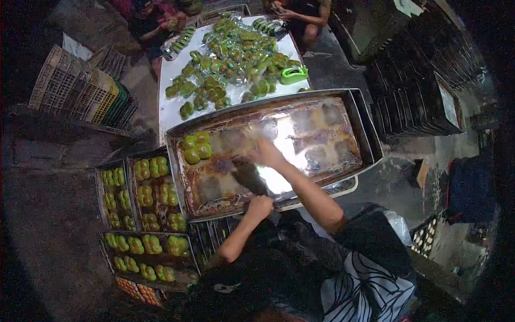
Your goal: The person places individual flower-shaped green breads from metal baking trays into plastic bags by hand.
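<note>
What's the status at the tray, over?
Left hand at near edge of tray; right hand blurred, over it. Green buns at its left end. Nothing seen blocking.

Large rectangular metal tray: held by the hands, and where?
Can't tell. Left hand curled at the near rim of the tray, grip unclear; right hand blurred over its interior.

The one camera sits on the person's head, looking forward and steeply down at the large tray [332, 155] close below.
</note>
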Motion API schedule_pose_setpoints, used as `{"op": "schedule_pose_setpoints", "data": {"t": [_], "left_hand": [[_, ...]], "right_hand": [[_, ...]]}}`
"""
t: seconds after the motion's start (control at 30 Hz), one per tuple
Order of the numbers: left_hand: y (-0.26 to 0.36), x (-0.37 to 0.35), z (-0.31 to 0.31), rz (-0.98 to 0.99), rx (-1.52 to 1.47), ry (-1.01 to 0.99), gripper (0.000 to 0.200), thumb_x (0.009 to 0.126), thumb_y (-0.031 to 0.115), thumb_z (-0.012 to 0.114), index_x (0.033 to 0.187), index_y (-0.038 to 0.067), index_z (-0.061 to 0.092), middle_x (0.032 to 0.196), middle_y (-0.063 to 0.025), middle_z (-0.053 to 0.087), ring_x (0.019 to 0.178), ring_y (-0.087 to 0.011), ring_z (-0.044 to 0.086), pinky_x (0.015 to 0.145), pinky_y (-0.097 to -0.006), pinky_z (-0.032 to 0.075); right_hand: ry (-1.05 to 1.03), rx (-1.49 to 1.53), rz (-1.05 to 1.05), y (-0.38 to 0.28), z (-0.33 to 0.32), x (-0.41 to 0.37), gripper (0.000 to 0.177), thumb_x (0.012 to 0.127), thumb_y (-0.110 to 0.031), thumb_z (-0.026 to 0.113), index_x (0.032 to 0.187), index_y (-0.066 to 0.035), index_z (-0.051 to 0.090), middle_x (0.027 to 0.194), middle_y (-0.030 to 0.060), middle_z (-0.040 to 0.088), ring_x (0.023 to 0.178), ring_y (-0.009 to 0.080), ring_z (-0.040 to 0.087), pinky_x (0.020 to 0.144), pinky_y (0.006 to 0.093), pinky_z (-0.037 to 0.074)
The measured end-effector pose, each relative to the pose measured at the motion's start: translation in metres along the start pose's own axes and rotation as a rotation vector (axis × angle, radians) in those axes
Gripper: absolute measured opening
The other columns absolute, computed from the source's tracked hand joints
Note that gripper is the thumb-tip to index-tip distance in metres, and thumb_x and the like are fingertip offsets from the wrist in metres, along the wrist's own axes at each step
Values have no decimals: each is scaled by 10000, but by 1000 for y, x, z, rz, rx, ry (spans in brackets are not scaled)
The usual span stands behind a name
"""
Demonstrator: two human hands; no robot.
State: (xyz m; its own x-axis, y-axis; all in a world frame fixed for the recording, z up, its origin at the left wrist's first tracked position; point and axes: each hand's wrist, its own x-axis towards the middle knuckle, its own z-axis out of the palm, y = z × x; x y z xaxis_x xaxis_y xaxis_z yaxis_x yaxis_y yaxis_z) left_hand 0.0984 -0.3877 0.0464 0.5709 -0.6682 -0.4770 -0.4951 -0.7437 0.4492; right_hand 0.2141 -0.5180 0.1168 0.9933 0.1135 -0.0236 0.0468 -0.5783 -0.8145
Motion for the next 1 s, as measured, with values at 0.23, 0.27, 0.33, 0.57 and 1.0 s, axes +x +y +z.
{"op": "schedule_pose_setpoints", "data": {"t": [0.23,0.27,0.33,0.57,1.0], "left_hand": [[8,-23,-33,-252,-795,295,146,656,134,646,749,28,609,654,-83,581,589,-199,565,540,-301,433],[15,-20,-30,-155,-849,547,125,680,93,625,778,17,609,674,-80,559,594,-187,543,540,-292,428],[22,-21,-52,-155,-788,770,114,689,72,612,784,8,607,693,-87,552,601,-190,537,545,-292,425],[-15,-51,-71,-157,-1216,1232,279,749,78,574,1027,65,550,768,-34,564,706,-184,533,615,-279,423],[-243,-177,-84,790,-2299,1378,376,866,250,398,1212,104,378,1193,-82,423,1113,-285,395,948,-507,287]], "right_hand": [[-182,9,385,32,49,-158,355,787,-279,550,1053,-45,527,633,133,570,651,233,576,623,340,455],[-28,-43,448,37,55,-153,362,802,-244,532,1103,-48,489,592,116,553,630,225,567,585,320,457],[-221,246,638,5,23,-117,380,812,-212,517,1153,-62,440,655,111,563,645,213,561,566,300,456],[-313,1847,406,-53,84,-27,652,812,-477,440,1298,-98,226,1158,87,428,1069,199,400,857,339,366],[-66,-139,-108,-51,210,110,532,741,-403,554,1197,-157,430,1141,216,404,1049,394,393,885,479,323]]}}
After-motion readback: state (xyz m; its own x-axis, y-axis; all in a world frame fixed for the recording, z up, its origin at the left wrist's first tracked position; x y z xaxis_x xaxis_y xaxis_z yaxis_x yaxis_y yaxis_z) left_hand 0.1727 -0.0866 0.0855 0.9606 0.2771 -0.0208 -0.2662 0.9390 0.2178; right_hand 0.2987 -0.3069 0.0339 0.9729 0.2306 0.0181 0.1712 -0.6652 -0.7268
